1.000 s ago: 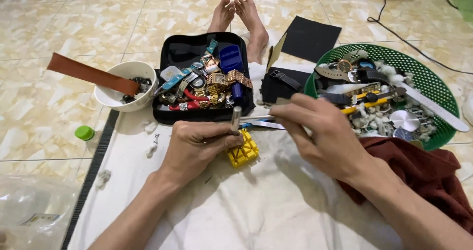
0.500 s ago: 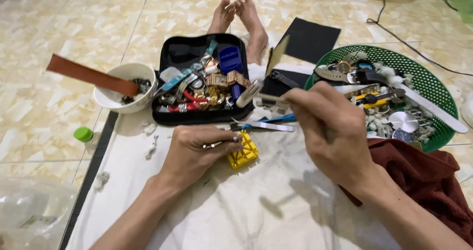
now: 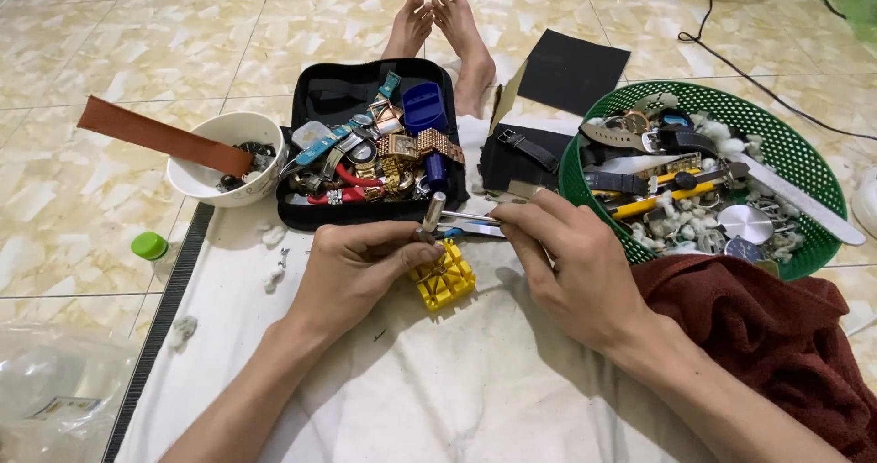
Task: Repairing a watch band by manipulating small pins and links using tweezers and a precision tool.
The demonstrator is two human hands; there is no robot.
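My left hand pinches a small silver metal tool upright, just above a yellow plastic holder block on the white cloth. My right hand holds thin silver tweezers whose tips reach left to the metal tool. Both hands meet over the block, close in front of the open black case filled with watches and straps.
A white bowl with a brown leather strap stands at the left. A green basket of watches and tools sits at the right, with a dark red cloth below it. A black box, a green-capped bottle and bare feet lie around.
My right hand went up to the basket and black box, then came back down to meet my left hand over the yellow block, holding tweezers. My left hand stayed in place.
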